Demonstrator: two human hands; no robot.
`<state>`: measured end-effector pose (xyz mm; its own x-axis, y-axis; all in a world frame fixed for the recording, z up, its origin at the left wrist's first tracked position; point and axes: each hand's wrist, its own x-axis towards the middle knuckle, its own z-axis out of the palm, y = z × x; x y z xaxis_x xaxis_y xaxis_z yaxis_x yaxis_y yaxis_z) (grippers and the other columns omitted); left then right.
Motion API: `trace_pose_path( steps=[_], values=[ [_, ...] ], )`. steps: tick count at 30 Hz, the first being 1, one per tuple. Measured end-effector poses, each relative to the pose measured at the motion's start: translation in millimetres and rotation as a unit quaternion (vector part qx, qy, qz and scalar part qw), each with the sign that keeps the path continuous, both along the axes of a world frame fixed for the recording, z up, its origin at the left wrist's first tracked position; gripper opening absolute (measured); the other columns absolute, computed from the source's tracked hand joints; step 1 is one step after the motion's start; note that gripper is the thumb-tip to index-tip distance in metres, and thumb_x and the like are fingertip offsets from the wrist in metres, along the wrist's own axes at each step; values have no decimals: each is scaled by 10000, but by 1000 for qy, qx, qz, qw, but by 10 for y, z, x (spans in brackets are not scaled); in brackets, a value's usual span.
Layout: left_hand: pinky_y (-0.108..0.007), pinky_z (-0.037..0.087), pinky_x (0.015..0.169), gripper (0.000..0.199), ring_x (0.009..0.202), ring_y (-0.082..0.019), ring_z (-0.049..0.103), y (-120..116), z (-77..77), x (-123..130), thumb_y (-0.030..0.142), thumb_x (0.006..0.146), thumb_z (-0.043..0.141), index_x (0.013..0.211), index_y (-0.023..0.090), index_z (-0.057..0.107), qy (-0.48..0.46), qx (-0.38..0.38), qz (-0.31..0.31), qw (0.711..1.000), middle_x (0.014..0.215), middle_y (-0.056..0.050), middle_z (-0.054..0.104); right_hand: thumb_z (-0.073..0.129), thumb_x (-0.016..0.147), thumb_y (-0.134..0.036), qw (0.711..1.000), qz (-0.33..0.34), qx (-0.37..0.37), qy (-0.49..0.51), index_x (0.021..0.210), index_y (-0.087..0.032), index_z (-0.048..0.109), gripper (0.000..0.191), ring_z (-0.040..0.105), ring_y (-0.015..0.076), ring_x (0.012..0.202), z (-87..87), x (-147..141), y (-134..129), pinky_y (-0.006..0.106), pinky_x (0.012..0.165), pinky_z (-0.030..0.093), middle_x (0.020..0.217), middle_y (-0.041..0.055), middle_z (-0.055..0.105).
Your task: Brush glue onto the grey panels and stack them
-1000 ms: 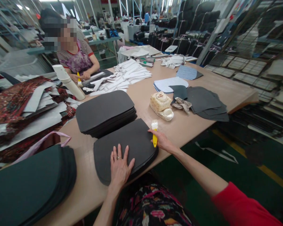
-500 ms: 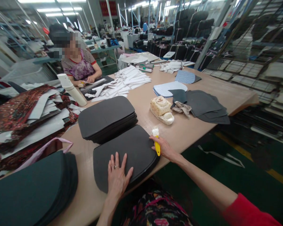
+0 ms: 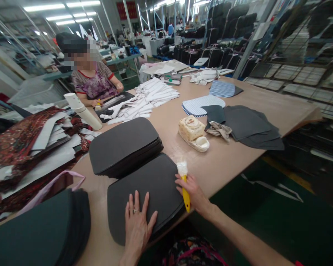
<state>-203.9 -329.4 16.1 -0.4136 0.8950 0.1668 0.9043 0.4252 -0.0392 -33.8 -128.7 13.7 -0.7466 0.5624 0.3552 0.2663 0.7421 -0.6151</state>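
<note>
My left hand (image 3: 139, 225) lies flat, fingers spread, on the top sheet of a stack of dark grey rounded panels (image 3: 147, 190). Gripped in my right hand (image 3: 195, 194) is a brush (image 3: 185, 190) with a yellow handle and white-coated bristles pointing away from me. It is at the right edge of that stack. Just behind stands a second stack of the same panels (image 3: 124, 144). Beyond the brush sits a cream-coloured, crusted container (image 3: 191, 128) with a small white cup-like part (image 3: 202, 143) at its front.
A crumpled cloth (image 3: 219, 130) and dark grey sheets (image 3: 255, 125) lie at right, with striped pieces (image 3: 204, 103) behind. White strips (image 3: 152, 96) cover the far side. A co-worker (image 3: 96, 79) works there, beside a white bottle (image 3: 81, 111). Another dark stack (image 3: 39, 229) fills the near left.
My right hand and the brush have shifted slightly, and the brush shows more fully. My left hand remains flat on the stack. The camera view has moved a little.
</note>
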Motion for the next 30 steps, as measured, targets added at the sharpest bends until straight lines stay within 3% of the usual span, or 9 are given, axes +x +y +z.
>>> trace_pose_path(
  steps=[2,7,13,17,19,22,26,30],
  values=[
    [-498,385,995,600,1343,-353,273,-18,5,-3,430,810,525,1368,275,369,12,-3,-3,1000,1447,-147,344,543,849,-133,1000,13,22,-10,980,-237,604,179,592,229,973,-67,10,-5,466,909,407,1101,65,654],
    [-474,411,977,636,1336,-342,297,-59,15,70,422,804,526,1390,291,317,41,-1,-16,999,1451,-146,337,557,855,-176,997,-48,39,39,974,-234,599,139,590,266,1018,-116,111,139,521,915,403,1073,83,662],
    [-458,438,950,673,1333,-324,308,-100,34,228,404,779,545,1397,294,302,50,11,-14,999,1453,-137,335,500,861,-120,998,29,-30,55,1052,-219,583,231,526,231,1135,-51,-371,14,405,899,495,1194,109,590],
    [-480,451,933,645,1304,-336,350,-121,95,257,414,771,554,1371,274,364,26,19,-11,999,1427,-139,375,541,834,-115,998,59,-1,11,1088,-223,573,279,511,260,1147,-136,-543,-104,445,906,490,1218,104,578],
    [-478,459,933,574,1252,-312,421,-44,153,238,413,801,532,1338,246,418,-3,30,16,999,1357,-131,465,540,840,-130,998,60,31,11,1096,-213,570,271,526,273,1130,-199,-527,-114,478,908,478,1215,109,584],
    [-450,455,966,426,1168,-249,508,250,213,156,321,871,463,1274,184,483,-40,48,78,995,1245,-115,565,507,870,-150,995,64,77,27,1096,-188,567,238,559,271,1094,-288,-498,-98,495,903,468,1211,122,592],
    [-474,421,1013,488,1297,-276,382,680,154,41,308,880,459,1344,176,388,-56,19,74,995,1406,-110,424,483,892,-169,991,61,106,47,1091,-174,563,214,585,273,1064,-331,-516,-87,491,875,480,1177,128,612],
    [-491,419,1006,534,1318,-292,349,767,33,37,305,870,487,1370,188,341,-42,9,79,996,1431,-112,389,498,888,-172,993,54,81,72,1100,-176,545,217,574,260,1093,-284,-435,-35,445,857,499,1160,135,618]
  ],
)
